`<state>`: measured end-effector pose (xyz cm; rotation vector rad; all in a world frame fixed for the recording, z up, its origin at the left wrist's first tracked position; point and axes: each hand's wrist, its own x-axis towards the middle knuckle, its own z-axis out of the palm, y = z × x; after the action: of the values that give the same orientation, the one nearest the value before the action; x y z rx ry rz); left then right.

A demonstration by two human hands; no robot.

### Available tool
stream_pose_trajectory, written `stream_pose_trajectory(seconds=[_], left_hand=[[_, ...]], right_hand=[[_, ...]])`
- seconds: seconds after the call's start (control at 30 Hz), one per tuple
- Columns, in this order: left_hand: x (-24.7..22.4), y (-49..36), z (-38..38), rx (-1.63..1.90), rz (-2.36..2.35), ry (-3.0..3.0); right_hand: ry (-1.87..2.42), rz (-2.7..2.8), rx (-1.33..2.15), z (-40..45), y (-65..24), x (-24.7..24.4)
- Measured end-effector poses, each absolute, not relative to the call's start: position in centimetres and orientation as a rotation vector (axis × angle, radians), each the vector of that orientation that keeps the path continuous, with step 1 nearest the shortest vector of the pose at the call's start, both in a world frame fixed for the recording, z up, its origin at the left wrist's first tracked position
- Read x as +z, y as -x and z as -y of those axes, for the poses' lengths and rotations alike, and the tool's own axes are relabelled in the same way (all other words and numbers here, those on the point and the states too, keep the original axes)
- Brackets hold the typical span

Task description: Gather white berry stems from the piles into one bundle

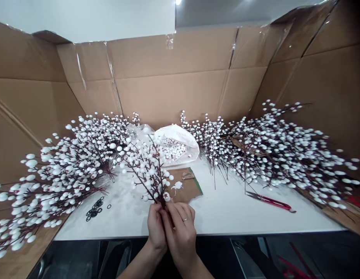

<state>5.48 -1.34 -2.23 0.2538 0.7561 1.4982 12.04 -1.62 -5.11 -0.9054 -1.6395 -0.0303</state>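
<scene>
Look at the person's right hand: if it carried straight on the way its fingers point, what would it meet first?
The right hand points up and away over the table. It would first push into the white-berried branch both hands already hold; beyond that, probably the brown card, though depth is unclear.

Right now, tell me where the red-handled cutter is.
The red-handled cutter lies flat on the white table, right of both hands, just in front of the right-hand pile of white-berry branches.
</scene>
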Motion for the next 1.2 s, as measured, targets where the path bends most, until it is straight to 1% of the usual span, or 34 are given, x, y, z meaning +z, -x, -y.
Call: stream_pose_trajectory(seconds=[0.2, 0.53, 0.63, 0.9, 1.2], left_hand=[[-1.5, -5.6, 1.6, 1.541, -0.645, -0.098], [-1.6, -5.4, 1.7, 1.499, -0.749, -0.207], [-1.5, -5.4, 1.7, 1.500, -0.717, -0.234], [-1.8, -5.6, 1.6, 1.516, -0.733, -0.271], [-1.7, -5.4, 1.4, 1.512, -0.763, -0.285]], right_hand=[[0.903, 1.584, 0.132, 1.9, -12.4, -4.3], [1.086, 1.684, 0.215, 2.3, -12.3, -3.3], [1.137, 1.770, 0.146, 2.1, -12.3, -3.2], [1.154, 1.955, -0.183, 2.2, -13.3, -2.4], [1.206, 2.131, -0.225, 1.9, -13.5, -1.7]])
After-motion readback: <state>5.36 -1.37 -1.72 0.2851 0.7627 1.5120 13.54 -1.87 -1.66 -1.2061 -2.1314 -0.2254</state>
